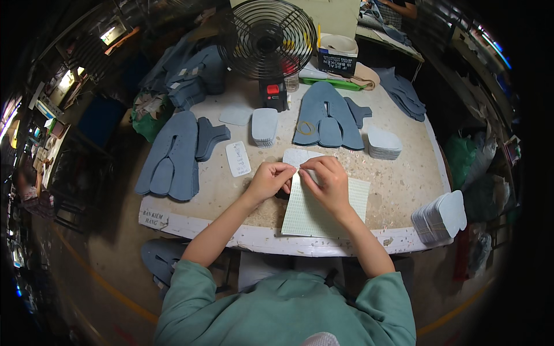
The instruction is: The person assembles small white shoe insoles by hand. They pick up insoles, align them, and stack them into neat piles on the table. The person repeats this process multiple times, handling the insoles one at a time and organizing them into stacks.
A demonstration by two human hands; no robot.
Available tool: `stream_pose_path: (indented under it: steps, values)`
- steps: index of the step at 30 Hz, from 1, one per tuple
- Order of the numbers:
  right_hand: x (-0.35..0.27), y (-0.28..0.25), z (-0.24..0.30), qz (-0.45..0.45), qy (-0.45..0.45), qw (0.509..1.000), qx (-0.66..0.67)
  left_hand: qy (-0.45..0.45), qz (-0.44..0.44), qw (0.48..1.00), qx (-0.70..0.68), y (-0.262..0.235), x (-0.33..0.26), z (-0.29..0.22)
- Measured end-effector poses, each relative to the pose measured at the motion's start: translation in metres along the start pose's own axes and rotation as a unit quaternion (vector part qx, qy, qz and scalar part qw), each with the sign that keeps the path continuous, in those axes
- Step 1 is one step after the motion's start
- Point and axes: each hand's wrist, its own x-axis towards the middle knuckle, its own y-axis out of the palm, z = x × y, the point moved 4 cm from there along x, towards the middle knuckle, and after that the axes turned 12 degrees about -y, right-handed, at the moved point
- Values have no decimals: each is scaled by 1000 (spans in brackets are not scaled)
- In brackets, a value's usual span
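My left hand (270,180) and my right hand (328,180) meet fingertip to fingertip near the table's middle, both in a pinch. Between them shows a small pale piece (297,169), too small to name surely. Just beyond the fingertips lies a light grey rounded fabric piece (296,155), its near part covered by my hands. Beneath my right hand and wrist rests a pale green sheet (359,200) with rows of small printed marks, like a label sheet.
Stacks of blue-grey shoe upper pieces (183,138) (316,109) stand left and centre back. Stacks of light grey rounded pieces (264,126) (385,143) (441,219) surround my hands. A white card (238,159), a black fan (266,43) and a dark tub (337,60) are also on the table.
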Motion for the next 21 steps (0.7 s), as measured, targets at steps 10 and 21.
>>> stream_pose_path:
  steps: [10,21]
  values:
    - [0,4,6,-40,-29,999,14,-35,15,999,-18,2,-1,3]
    - [-2,-28,-20,-167,158,958,172,65,-59,993,73,5,-21,-27]
